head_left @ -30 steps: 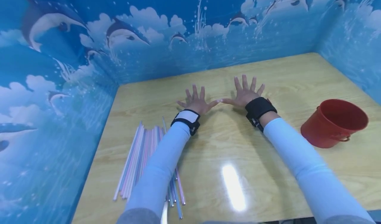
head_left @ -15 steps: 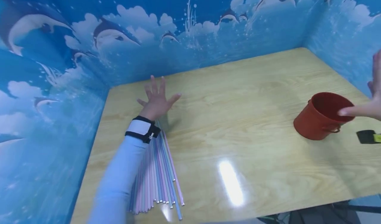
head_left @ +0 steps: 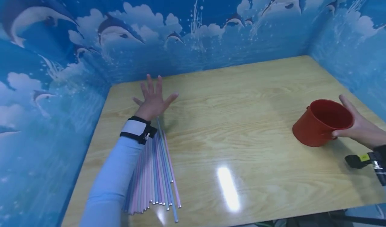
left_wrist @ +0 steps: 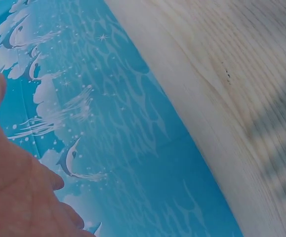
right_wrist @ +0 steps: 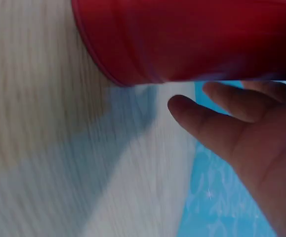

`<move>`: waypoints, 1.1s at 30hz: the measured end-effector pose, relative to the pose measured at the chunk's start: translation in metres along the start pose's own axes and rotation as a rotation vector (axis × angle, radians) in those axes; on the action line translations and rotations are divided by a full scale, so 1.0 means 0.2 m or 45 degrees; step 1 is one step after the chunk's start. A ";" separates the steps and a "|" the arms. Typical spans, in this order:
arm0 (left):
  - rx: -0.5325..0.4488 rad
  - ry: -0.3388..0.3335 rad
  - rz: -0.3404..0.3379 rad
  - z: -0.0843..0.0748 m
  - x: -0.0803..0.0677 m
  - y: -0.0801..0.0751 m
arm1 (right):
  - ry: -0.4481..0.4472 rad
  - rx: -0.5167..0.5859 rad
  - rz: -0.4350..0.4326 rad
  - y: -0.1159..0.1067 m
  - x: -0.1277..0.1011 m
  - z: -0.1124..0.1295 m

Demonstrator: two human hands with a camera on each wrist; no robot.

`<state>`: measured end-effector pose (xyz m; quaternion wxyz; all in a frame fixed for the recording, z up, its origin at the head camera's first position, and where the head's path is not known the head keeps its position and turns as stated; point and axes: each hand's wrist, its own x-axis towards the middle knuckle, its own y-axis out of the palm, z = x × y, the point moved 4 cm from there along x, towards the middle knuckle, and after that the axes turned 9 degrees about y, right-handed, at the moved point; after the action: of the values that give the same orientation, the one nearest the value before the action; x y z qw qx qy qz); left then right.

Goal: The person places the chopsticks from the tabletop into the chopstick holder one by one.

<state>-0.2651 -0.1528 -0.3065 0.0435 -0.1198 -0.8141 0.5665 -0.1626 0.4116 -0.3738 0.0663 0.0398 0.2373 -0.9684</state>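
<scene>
Here's our left hand (head_left: 153, 101), fingers fanned wide, gripping nothing, near the surface's (head_left: 226, 119) back edge; coloured rods (head_left: 149, 180) lie just this side. Broad room runs across to our right hand (head_left: 360, 126), thumb and fingers spread around the red bucket (head_left: 309, 129), contact unclear, inner wall showing.

Blue printed sheeting (head_left: 208, 57) walled in the wooden tabletop (head_left: 235, 126) at the back, left and right, darker toward the top and paler below. Leaping dolphins (head_left: 120, 34) and white clouds (head_left: 144, 14) ran across it. The tabletop had a pale yellow grain, and a bright elongated reflection (head_left: 228, 188) shone near its front edge. Past that edge, at the lower right, dark objects (head_left: 301, 221) were too cropped to make out.
</scene>
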 end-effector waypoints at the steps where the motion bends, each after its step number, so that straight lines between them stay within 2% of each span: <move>1: 0.003 0.001 -0.005 0.00 0.00 0.00 | 0.006 -0.009 -0.005 0.02 0.01 0.01; 2: 0.003 0.000 -0.011 0.00 0.00 0.00 | 0.023 -0.023 0.000 0.03 0.02 0.02; 4: -0.003 -0.007 -0.020 0.00 0.00 0.00 | 0.089 -0.189 -0.046 0.05 0.04 0.04; 6: -0.005 -0.016 -0.029 0.01 0.00 -0.01 | 0.096 -0.192 -0.055 0.08 0.07 0.07; 10: -0.006 -0.033 -0.031 0.02 -0.01 -0.01 | 0.093 -0.171 -0.022 0.15 0.13 0.15; 20: -0.012 -0.035 -0.052 0.06 -0.02 -0.03 | -0.010 -0.025 0.103 0.29 0.21 0.27; 26: -0.022 -0.037 -0.056 0.07 -0.03 -0.04 | -0.015 -0.025 0.150 0.29 0.24 0.28; 33: -0.057 -0.035 -0.017 0.07 -0.03 -0.02 | 0.019 -0.065 0.119 0.27 0.21 0.27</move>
<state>-0.2637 -0.1681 -0.3070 0.0333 -0.1075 -0.8280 0.5493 -0.1984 0.3350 -0.3555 0.1107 0.0564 0.2602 -0.9575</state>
